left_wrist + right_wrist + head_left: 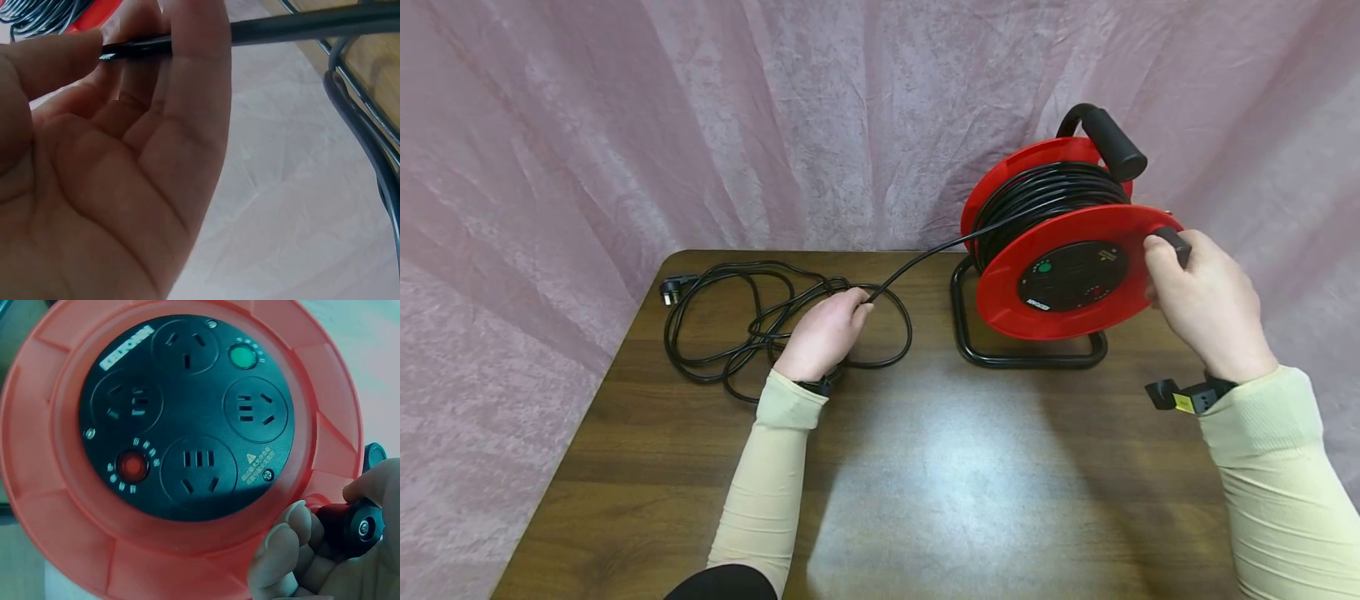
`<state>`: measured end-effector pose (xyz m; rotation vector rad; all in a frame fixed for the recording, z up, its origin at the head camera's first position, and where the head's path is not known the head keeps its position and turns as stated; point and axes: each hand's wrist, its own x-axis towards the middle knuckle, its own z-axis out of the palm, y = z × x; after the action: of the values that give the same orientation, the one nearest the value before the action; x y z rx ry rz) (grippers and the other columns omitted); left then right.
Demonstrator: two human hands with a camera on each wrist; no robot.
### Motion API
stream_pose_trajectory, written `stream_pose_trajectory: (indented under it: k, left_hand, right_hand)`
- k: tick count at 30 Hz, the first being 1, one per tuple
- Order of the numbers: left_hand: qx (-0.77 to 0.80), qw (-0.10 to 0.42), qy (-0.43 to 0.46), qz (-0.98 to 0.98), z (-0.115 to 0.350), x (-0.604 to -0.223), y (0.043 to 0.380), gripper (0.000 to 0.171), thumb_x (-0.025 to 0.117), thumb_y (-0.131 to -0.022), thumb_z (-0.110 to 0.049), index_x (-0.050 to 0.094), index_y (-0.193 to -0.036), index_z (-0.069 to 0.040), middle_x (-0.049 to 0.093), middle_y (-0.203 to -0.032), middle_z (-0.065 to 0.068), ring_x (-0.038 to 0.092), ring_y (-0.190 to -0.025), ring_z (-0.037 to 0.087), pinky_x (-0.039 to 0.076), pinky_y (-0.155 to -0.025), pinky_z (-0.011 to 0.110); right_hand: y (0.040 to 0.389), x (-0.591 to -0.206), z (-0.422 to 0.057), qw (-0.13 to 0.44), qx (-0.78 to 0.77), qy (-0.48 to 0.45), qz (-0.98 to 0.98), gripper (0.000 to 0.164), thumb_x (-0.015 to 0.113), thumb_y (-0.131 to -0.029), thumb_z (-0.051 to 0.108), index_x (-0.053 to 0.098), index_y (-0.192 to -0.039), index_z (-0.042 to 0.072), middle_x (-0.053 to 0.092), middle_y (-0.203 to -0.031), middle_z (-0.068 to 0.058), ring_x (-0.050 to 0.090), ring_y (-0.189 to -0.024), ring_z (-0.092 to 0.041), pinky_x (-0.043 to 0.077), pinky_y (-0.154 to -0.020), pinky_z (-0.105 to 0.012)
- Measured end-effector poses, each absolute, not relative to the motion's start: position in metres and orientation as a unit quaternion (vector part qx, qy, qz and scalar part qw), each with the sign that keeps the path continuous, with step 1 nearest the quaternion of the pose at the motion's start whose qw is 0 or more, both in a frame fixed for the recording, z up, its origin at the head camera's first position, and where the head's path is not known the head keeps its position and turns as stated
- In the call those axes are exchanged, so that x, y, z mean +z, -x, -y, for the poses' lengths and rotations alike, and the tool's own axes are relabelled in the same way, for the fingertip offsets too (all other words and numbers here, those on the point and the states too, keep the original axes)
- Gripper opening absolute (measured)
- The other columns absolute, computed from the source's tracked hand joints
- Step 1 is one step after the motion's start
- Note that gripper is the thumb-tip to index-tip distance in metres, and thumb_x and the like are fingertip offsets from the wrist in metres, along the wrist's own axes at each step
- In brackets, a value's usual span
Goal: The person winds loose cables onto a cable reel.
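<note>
A red cable reel [1063, 250] stands at the back right of the table, black cable [1067, 187] wound between its two flanges. My right hand [1213, 304] grips the black crank knob [353, 528] on the rim of the near flange. From the reel, one run of cable slopes down to my left hand [823, 333]. In the left wrist view the cable [300, 26] passes between the thumb and curled fingers of that hand. Loose cable loops [730, 371] lie on the table around and behind the left hand, ending in a black plug [672, 289] at the far left.
The reel rests on a black tubular stand [1030, 361] with a carrying handle [1112, 142] on top. Its front panel [187, 419] bears several sockets, a green light and a red button. Behind the wooden table [925, 467] hangs a pink curtain [820, 125].
</note>
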<state>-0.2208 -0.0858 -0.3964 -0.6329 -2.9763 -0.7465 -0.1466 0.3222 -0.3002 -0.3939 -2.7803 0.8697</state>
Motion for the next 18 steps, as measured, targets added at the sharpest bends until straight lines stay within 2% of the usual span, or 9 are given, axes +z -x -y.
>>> stream_pose_trajectory:
  k: [6,13,18]
  left_hand:
    - [-0.24,-0.002,0.22,0.946,0.085,-0.397,0.223,0.019,0.05,-0.105,-0.018,0.065,-0.114,-0.01,0.061,-0.097,0.002,0.052,-0.082,0.019,0.045,-0.074,0.036]
    - [-0.242,0.013,0.199,0.949,0.086,-0.399,0.222,0.022,0.047,-0.107,-0.028,0.061,-0.112,-0.012,0.057,-0.083,0.001,0.05,-0.071,0.019,0.043,-0.065,0.035]
    - [-0.256,0.016,0.205,0.944,0.085,-0.4,0.224,0.024,0.047,-0.107,-0.03,0.063,-0.112,-0.012,0.059,-0.092,0.0,0.052,-0.078,0.018,0.045,-0.072,0.035]
  right_hand:
    - [0.144,-0.305,-0.329,0.102,0.286,0.131,0.944,0.051,0.03,-0.099,0.056,0.053,-0.103,0.01,0.064,-0.076,-0.008,0.057,-0.07,-0.026,0.036,-0.062,-0.042]
    - [0.143,-0.311,-0.336,0.093,0.284,0.134,0.945,0.053,0.029,-0.099,0.057,0.054,-0.103,0.011,0.065,-0.078,-0.01,0.058,-0.07,-0.027,0.037,-0.061,-0.043]
    - [0.143,-0.318,-0.343,0.09,0.279,0.135,0.946,0.053,0.028,-0.1,0.057,0.055,-0.101,0.011,0.066,-0.078,-0.011,0.058,-0.07,-0.028,0.036,-0.061,-0.042]
